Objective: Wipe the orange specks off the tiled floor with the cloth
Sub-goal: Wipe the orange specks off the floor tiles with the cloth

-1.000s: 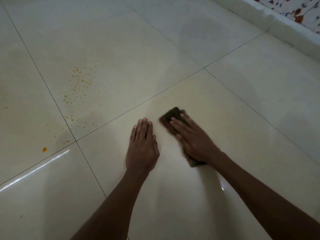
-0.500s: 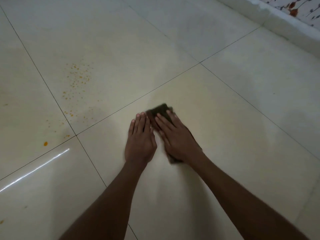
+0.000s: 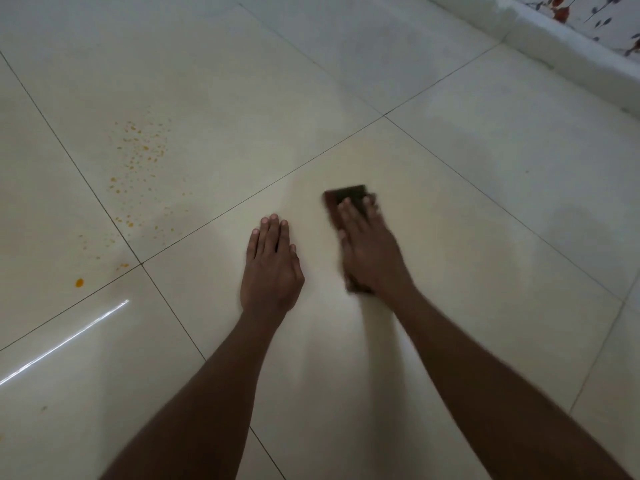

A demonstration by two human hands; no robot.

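Observation:
A dark brown cloth (image 3: 349, 195) lies flat on the cream tiled floor (image 3: 450, 220), pressed down under my right hand (image 3: 370, 251); only its far end and a bit near my wrist show. My left hand (image 3: 272, 268) rests flat on the same tile, fingers together, holding nothing, a short gap left of the cloth. Orange specks (image 3: 142, 150) are scattered over the tile to the far left, apart from both hands. One bigger orange drop (image 3: 79, 282) sits lower left, just past the grout line.
A pale raised skirting (image 3: 561, 46) runs along the top right, with a floral surface (image 3: 609, 15) behind it. Dark grout lines cross the floor diagonally. A bright streak of reflected light (image 3: 65, 341) lies on the tile at lower left.
My right hand slid the cloth left until it met my left hand, then back to the right and slightly forward. My left hand stayed planted on the tile.

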